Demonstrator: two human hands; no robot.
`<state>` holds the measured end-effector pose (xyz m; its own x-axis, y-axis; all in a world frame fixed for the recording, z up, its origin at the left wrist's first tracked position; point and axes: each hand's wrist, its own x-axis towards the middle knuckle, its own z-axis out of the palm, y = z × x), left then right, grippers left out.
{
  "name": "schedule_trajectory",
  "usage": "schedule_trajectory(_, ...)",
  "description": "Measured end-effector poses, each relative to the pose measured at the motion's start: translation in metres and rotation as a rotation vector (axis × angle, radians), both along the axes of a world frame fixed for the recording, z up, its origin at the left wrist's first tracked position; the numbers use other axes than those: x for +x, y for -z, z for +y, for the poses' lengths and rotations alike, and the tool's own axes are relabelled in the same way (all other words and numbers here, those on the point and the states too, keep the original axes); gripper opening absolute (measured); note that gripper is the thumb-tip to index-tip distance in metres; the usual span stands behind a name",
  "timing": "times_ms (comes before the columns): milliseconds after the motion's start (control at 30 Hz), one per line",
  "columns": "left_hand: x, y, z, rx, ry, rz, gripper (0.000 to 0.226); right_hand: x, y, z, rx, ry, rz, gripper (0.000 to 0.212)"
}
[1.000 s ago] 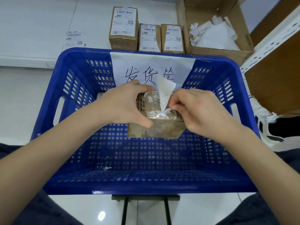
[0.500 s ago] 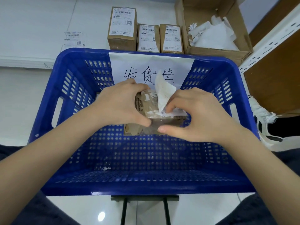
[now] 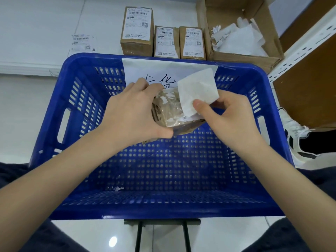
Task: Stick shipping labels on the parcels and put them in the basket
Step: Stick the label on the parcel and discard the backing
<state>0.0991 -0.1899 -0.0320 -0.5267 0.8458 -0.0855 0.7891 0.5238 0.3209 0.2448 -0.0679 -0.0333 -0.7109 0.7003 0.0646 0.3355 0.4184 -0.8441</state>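
Presently the left hand (image 3: 133,115) grips a small brown parcel (image 3: 169,113) from its left side, fingers over the far edge and thumb along the near edge, holding it above the floor of the blue basket (image 3: 76,200). The right hand (image 3: 229,117) pinches a white sheet (image 3: 197,89) between thumb and curled fingers; the sheet stands up off the parcel's top, its lower end meeting the top by the right edge. Whether it is a label or a backing cannot be told. The parcel's top shows white torn scraps under a glossy film. Behind the basket, 3 labelled boxes (image 3: 166,41) stand in a row on the white floor, with a loose label (image 3: 81,42) well to their left and a carton of paper scraps (image 3: 238,40) to their right. Risks, as judged: the sheet may tear or crease if pulled at a steep angle; it may fold onto itself, being held at 1 corner only; the parcel may twist in the single-sided grip and drop into the basket unlabelled; residue on the top may stop a new label seating flat.
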Motion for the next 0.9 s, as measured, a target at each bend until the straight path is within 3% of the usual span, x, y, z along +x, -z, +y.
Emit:
schedule_trajectory(133, -0.002, 0.0, 0.0, 0.008, -0.01, -0.008, 0.098, 0.0, -0.002, 0.001, -0.062, 0.001, 0.027, 0.008)
schedule_trajectory(333, -0.002, -0.003, -0.001, 0.029, -0.021, -0.062, 0.1, 0.002, -0.006, 0.002, -0.15, -0.006, 0.083, 0.019)
schedule_trajectory(467, 0.001, -0.001, -0.003, 0.023, 0.018, 0.059, 0.098, 0.002, -0.008, 0.001, -0.097, -0.103, -0.023, 0.007)
schedule_trajectory(633, 0.002, 0.007, -0.007, -0.02, 0.085, 0.211, 0.093, 0.004, -0.021, 0.0, -0.322, -0.197, -0.085, 0.05)
schedule_trajectory(800, 0.002, 0.007, -0.004, -0.01, 0.108, 0.232, 0.091, 0.001, -0.002, 0.005, -0.046, 0.006, -0.095, 0.016)
schedule_trajectory(900, 0.002, 0.006, -0.005, -0.023, 0.087, 0.219, 0.093, 0.001, -0.001, 0.005, -0.028, 0.076, -0.034, 0.02)
